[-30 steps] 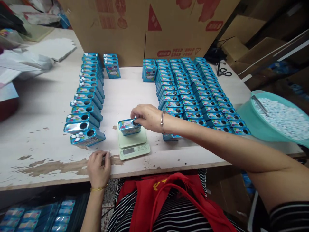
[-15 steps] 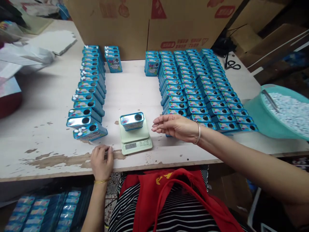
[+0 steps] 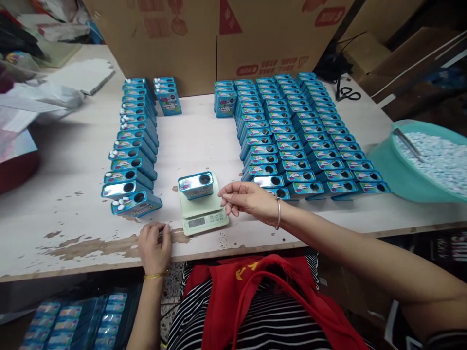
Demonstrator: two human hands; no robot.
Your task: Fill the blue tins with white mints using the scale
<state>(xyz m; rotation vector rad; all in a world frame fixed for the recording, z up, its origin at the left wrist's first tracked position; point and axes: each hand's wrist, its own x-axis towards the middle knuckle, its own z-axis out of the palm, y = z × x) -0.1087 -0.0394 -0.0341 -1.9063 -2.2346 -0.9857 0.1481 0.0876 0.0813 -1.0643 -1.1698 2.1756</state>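
A blue candy tin [image 3: 196, 184] stands upright on a pale green kitchen scale [image 3: 204, 218], its round top hole showing dark. My right hand [image 3: 248, 201] hovers just right of the tin, thumb and fingertips pinched together; whatever they may hold is too small to make out. Resting on the table near its front edge is my left hand [image 3: 155, 245], left of the scale, thumb apart from the loosely bent fingers and nothing visible in it. Ahead of it, a blue tin with white candies on its top [image 3: 136, 203] ends the left row. The scale's digits are unreadable.
Several rows of blue tins [image 3: 302, 141] fill the right side. A turquoise basin [image 3: 388, 167] of pale candies, with a metal utensil [image 3: 408, 144], stands beyond them. Scissors [image 3: 348, 94] lie behind. A large cardboard box [image 3: 189, 53] closes off the back. Packed tins [image 3: 65, 323] sit below the table.
My right hand has moved left, closer to the scale, and its fingertips have drawn into a pinch. My left hand stays in place. The camera view has shifted slightly.
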